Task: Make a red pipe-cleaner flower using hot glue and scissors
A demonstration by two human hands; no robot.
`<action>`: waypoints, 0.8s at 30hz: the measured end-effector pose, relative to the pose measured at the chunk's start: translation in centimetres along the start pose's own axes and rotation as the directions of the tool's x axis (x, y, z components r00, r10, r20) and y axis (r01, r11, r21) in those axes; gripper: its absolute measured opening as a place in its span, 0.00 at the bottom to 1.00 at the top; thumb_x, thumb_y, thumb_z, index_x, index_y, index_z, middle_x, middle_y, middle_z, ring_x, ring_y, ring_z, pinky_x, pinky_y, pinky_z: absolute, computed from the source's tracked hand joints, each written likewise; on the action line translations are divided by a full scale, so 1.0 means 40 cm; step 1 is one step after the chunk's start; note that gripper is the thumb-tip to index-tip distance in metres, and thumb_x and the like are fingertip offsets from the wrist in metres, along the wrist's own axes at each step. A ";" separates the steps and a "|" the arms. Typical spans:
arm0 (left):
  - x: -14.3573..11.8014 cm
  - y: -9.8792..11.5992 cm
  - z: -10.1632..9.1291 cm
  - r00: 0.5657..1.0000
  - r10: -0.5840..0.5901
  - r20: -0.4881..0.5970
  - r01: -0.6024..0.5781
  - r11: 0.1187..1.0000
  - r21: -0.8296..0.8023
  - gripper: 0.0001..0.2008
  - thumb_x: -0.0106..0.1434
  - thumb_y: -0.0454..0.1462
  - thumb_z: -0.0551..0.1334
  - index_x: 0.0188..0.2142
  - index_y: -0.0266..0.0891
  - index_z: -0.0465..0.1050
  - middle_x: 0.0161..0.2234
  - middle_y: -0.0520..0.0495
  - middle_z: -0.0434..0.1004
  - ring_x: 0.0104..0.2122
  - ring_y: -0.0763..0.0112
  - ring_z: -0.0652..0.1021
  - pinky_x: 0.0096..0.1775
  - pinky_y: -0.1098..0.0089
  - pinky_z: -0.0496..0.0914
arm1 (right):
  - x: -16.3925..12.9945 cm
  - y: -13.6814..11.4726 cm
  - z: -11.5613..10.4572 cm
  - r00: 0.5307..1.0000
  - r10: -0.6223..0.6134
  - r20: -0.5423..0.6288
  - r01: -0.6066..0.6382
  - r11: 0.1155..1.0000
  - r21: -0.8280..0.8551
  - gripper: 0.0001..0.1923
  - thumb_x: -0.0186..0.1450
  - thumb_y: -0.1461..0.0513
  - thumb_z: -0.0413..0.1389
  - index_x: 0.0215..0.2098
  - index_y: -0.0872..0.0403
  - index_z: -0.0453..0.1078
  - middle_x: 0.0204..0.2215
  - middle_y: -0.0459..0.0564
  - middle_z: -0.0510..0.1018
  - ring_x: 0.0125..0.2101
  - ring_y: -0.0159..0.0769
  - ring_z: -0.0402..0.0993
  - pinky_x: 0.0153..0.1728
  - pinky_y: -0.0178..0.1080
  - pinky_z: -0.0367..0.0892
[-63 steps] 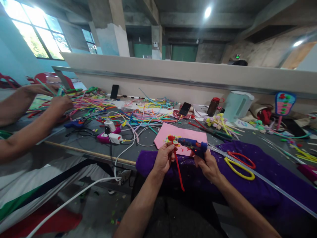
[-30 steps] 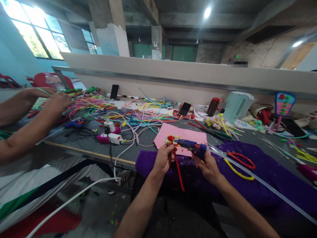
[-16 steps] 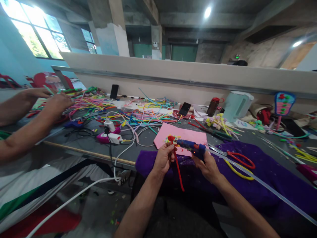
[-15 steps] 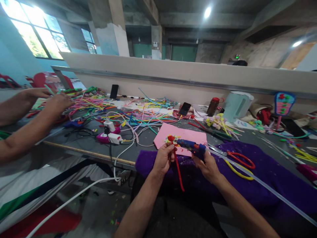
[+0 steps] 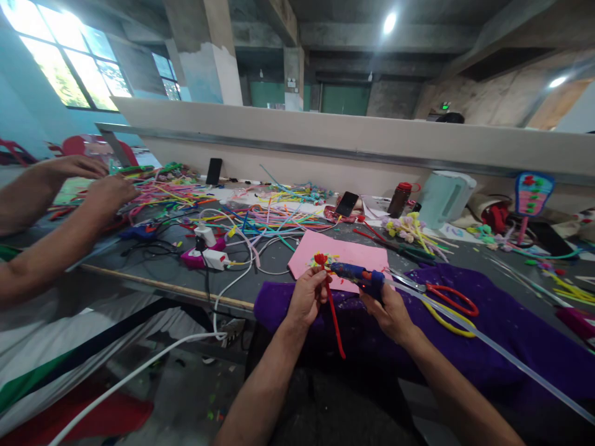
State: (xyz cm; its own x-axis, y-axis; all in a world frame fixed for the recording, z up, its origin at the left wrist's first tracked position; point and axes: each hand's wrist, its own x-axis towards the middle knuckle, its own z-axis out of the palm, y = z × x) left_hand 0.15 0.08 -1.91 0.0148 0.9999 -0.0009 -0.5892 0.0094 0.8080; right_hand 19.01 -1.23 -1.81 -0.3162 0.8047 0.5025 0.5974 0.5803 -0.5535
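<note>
My left hand (image 5: 307,298) pinches a red pipe-cleaner flower (image 5: 320,259) just below its head, and the red stem (image 5: 335,325) hangs down past my wrist. My right hand (image 5: 389,312) grips a blue hot glue gun (image 5: 357,274), whose nozzle points left and touches the flower head. A long clear glue stick (image 5: 488,344) trails from the back of the gun to the lower right. Both hands are over a purple cloth (image 5: 488,334) at the near table edge, in front of a pink foam sheet (image 5: 344,253).
Red and yellow scissors (image 5: 450,303) lie on the cloth right of my hand. Piles of coloured pipe cleaners (image 5: 260,217), a power strip (image 5: 207,255) with white cables, two phones and a bottle (image 5: 400,198) are on the table. Another person's hands (image 5: 100,189) work at far left.
My hands hold nearly still; the glue gun has shifted slightly left toward the flower. The other person's far hand has lifted a little over the pipe cleaners.
</note>
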 end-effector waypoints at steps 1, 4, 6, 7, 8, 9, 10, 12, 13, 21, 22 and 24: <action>0.000 0.000 0.000 1.000 0.001 0.003 -0.001 1.000 -0.002 0.10 0.50 0.39 0.62 0.29 0.36 0.63 0.21 0.55 0.70 0.10 0.86 0.61 0.12 0.80 0.54 | 0.001 -0.001 0.000 1.000 0.001 0.000 -0.001 1.000 -0.003 0.11 0.62 0.58 0.47 0.40 0.55 0.62 0.20 0.47 0.70 0.22 0.34 0.67 0.21 0.34 0.60; 0.000 0.001 0.000 1.000 0.009 0.005 -0.009 1.000 0.000 0.10 0.51 0.38 0.61 0.30 0.36 0.64 0.21 0.55 0.70 0.09 0.86 0.61 0.12 0.79 0.53 | 0.002 -0.003 0.000 1.000 0.005 -0.015 -0.006 1.000 -0.018 0.10 0.61 0.58 0.47 0.37 0.55 0.63 0.21 0.48 0.71 0.23 0.35 0.67 0.22 0.34 0.60; 0.000 0.001 0.001 1.000 0.011 -0.001 -0.011 1.000 0.003 0.10 0.51 0.38 0.61 0.30 0.36 0.64 0.21 0.55 0.70 0.09 0.86 0.61 0.12 0.80 0.53 | 0.002 -0.003 0.001 0.999 0.014 -0.030 -0.015 1.000 -0.026 0.09 0.61 0.58 0.47 0.35 0.55 0.63 0.22 0.48 0.71 0.23 0.35 0.68 0.22 0.34 0.60; 0.000 0.002 0.001 1.000 0.012 -0.003 -0.012 1.000 0.003 0.10 0.51 0.38 0.62 0.30 0.36 0.64 0.21 0.55 0.70 0.10 0.86 0.61 0.12 0.80 0.53 | 0.002 -0.002 0.001 0.999 0.018 -0.030 -0.019 0.999 -0.028 0.09 0.61 0.58 0.47 0.35 0.55 0.63 0.22 0.48 0.71 0.23 0.34 0.68 0.22 0.33 0.60; 0.000 0.002 0.001 1.000 0.011 -0.004 -0.011 1.000 0.003 0.10 0.50 0.38 0.62 0.30 0.36 0.64 0.21 0.55 0.70 0.10 0.86 0.61 0.12 0.79 0.53 | 0.002 -0.002 0.001 0.999 0.022 -0.028 -0.022 0.999 -0.028 0.09 0.61 0.58 0.47 0.34 0.55 0.63 0.22 0.48 0.71 0.23 0.34 0.68 0.22 0.33 0.60; 0.001 0.001 0.001 1.000 0.010 -0.004 -0.010 1.000 0.003 0.10 0.50 0.39 0.62 0.30 0.36 0.64 0.21 0.55 0.70 0.10 0.86 0.61 0.12 0.79 0.53 | 0.001 -0.001 0.001 0.999 0.024 -0.022 -0.024 0.999 -0.027 0.09 0.61 0.58 0.47 0.35 0.55 0.64 0.22 0.48 0.71 0.23 0.34 0.68 0.22 0.33 0.60; 0.001 0.001 0.001 1.000 0.008 -0.004 -0.008 1.000 0.002 0.10 0.50 0.39 0.62 0.29 0.36 0.64 0.21 0.55 0.70 0.10 0.86 0.61 0.12 0.79 0.53 | 0.001 -0.001 0.000 1.000 0.024 -0.012 -0.024 0.999 -0.025 0.10 0.61 0.58 0.47 0.35 0.55 0.64 0.21 0.48 0.71 0.23 0.34 0.67 0.22 0.33 0.60; 0.001 0.001 0.001 1.000 0.005 -0.003 -0.005 1.000 0.001 0.10 0.49 0.39 0.62 0.29 0.36 0.64 0.21 0.55 0.70 0.10 0.86 0.61 0.12 0.79 0.53 | 0.001 -0.002 0.000 1.000 0.023 0.004 -0.023 1.000 -0.019 0.11 0.61 0.58 0.47 0.37 0.55 0.64 0.21 0.47 0.71 0.22 0.34 0.67 0.21 0.33 0.60; 0.001 0.001 0.001 1.000 0.006 -0.001 -0.006 1.000 0.001 0.10 0.49 0.39 0.62 0.29 0.36 0.64 0.21 0.55 0.70 0.10 0.86 0.61 0.12 0.79 0.53 | 0.001 -0.002 0.000 1.000 0.023 0.009 -0.023 1.000 -0.018 0.11 0.62 0.58 0.47 0.38 0.55 0.64 0.21 0.47 0.70 0.22 0.34 0.67 0.21 0.33 0.60; 0.000 0.002 0.001 1.000 0.004 0.001 -0.004 1.000 0.004 0.11 0.48 0.39 0.63 0.29 0.36 0.64 0.21 0.55 0.70 0.10 0.86 0.61 0.12 0.79 0.54 | 0.001 -0.004 -0.001 1.000 0.010 -0.010 -0.010 1.000 -0.010 0.10 0.61 0.58 0.47 0.37 0.55 0.63 0.21 0.47 0.70 0.22 0.33 0.67 0.22 0.33 0.60; 0.000 0.002 0.001 1.000 0.002 0.002 -0.002 1.000 0.005 0.11 0.49 0.39 0.63 0.29 0.36 0.64 0.21 0.55 0.70 0.10 0.86 0.61 0.12 0.79 0.53 | 0.002 -0.005 -0.001 1.000 0.009 -0.007 -0.009 1.000 -0.009 0.10 0.61 0.58 0.47 0.37 0.55 0.64 0.20 0.47 0.70 0.22 0.33 0.66 0.22 0.33 0.60; 0.000 0.003 0.001 1.000 0.004 0.006 -0.004 1.000 0.006 0.11 0.49 0.39 0.63 0.29 0.36 0.64 0.21 0.55 0.70 0.10 0.86 0.61 0.12 0.79 0.53 | 0.003 -0.009 -0.001 1.000 0.016 0.002 -0.016 1.000 0.000 0.10 0.61 0.58 0.47 0.36 0.55 0.64 0.20 0.47 0.70 0.21 0.33 0.66 0.22 0.34 0.60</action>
State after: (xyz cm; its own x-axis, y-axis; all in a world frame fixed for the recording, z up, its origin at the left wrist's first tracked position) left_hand 0.11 0.09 -1.79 0.0171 0.9998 0.0054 -0.5843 0.0057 0.8115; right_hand 18.79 -1.34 -1.53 -0.3080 0.8141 0.4923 0.6026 0.5674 -0.5612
